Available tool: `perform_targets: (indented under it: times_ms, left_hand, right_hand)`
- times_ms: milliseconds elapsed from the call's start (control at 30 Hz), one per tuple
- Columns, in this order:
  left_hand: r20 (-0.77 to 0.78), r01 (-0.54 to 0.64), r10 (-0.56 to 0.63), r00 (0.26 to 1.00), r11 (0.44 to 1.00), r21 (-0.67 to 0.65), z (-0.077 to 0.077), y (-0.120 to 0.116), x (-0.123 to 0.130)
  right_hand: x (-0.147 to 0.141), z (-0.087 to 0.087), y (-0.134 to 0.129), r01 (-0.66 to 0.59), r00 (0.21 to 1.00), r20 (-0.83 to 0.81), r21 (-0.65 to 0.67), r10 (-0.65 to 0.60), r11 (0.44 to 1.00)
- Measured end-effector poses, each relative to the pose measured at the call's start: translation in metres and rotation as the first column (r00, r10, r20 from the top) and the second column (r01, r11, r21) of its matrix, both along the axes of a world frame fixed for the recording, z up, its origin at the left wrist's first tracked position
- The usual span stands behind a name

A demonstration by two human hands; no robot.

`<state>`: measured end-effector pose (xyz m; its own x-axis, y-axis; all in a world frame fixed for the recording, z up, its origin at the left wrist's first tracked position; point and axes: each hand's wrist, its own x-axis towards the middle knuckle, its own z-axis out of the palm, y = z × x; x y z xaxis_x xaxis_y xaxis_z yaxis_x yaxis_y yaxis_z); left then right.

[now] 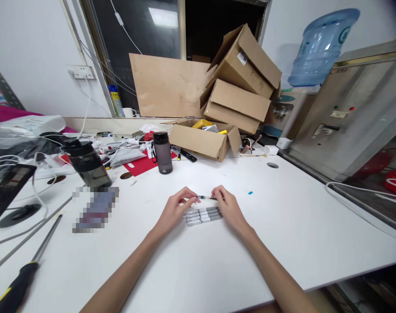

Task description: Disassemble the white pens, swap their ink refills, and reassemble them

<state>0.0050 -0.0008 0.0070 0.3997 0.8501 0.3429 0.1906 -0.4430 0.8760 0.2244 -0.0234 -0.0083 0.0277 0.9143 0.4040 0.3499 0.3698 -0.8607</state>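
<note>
My left hand (182,201) and my right hand (226,202) meet near the middle of the white table. Between them a slim pen (204,198) lies level, its left end pinched in my left fingers and its dark right end in my right fingers. Just below, several similar pens (202,215) lie side by side in what looks like a clear sleeve. My right hand partly covers the right end of that pack. Whether it touches the pack I cannot tell.
A dark water bottle (163,153) and an open cardboard box (201,142) stand at the back of the white table (198,269). To the left are a black-topped bottle (89,164), a blurred-out flat object (97,209) and a screwdriver (28,267). A small blue scrap (250,192) lies right of my hands.
</note>
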Motion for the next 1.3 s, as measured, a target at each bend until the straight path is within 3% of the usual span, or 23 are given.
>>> perform_targets:
  times_ms: [133, 267, 367, 667, 900, 1067, 1300]
  left_hand:
    - [0.099, -0.034, 0.04, 0.994, 0.998, -0.058, -0.002, 0.009, -0.007]
    - [0.168, -0.031, 0.047, 0.985, 0.995, -0.099, -0.005, 0.016, -0.01]
    - [0.174, -0.025, 0.045, 0.984, 0.993, -0.117, -0.005, 0.02, -0.013]
    - [-0.092, -0.015, 0.005, 0.996, 0.995, -0.101, -0.005, 0.033, -0.032]
    - [-0.296, 0.041, -0.063, 0.953, 0.996, -0.08, -0.017, 0.042, -0.047]
    - [-0.362, 0.048, -0.077, 0.929, 0.995, -0.09, -0.015, 0.038, -0.048]
    - [-0.431, 0.061, -0.101, 0.897, 0.992, -0.106, -0.012, 0.035, -0.05]
  right_hand:
    - [0.013, -0.011, 0.015, 0.171, 0.973, -0.148, -0.044, -0.176, 0.984]
    - [0.018, -0.016, 0.023, 0.074, 0.953, -0.292, -0.057, -0.088, 0.996]
    - [0.016, -0.015, 0.023, 0.035, 0.949, -0.313, -0.037, -0.045, 0.999]
    - [0.019, -0.009, 0.019, 0.013, 0.986, -0.168, -0.056, -0.022, 0.998]
    - [0.024, -0.026, 0.024, -0.055, 0.998, -0.007, -0.094, 0.054, 0.994]
    - [0.027, -0.037, 0.026, -0.05, 0.993, 0.096, -0.144, 0.064, 0.988]
    - [0.028, -0.037, 0.025, -0.063, 0.972, 0.215, -0.164, 0.098, 0.984]
